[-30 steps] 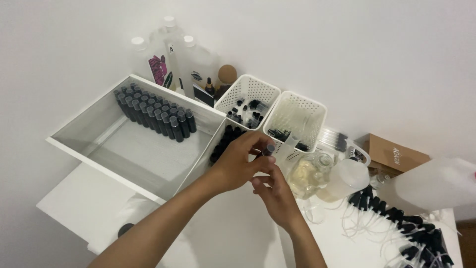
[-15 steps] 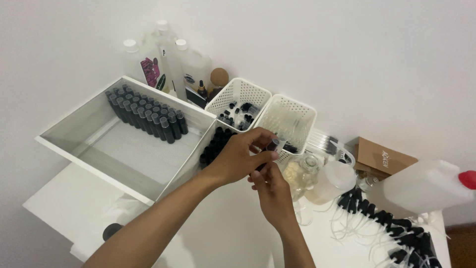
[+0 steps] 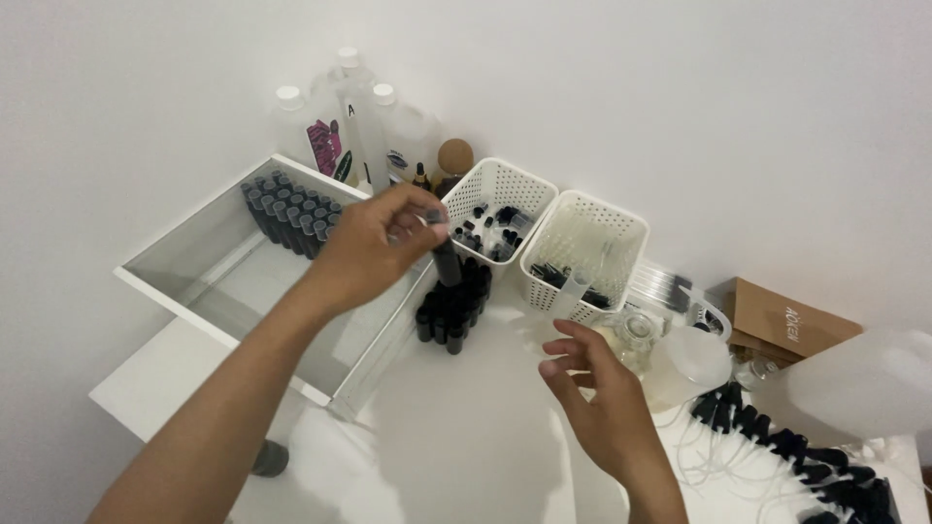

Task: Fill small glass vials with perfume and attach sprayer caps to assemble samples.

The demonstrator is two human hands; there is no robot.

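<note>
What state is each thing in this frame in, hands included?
Left hand: raised, fingers pinching a small dark bottle by its top, upright.
Right hand: open, empty, fingers half curled.
Cluster of dark bottles: standing upright on the table.
Rows of dark bottles: upright in the tray.
Two white baskets: open, part filled.
Big clear jugs: capped.

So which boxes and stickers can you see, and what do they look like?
Brown box: right of the white baskets, by the wall, flat cardboard with small pale print.
Pink label: on a clear bottle in the back corner, dark pink with black.
White label: on the clear jug next to it, pale with a small dark mark.
No screens or signs.
</note>
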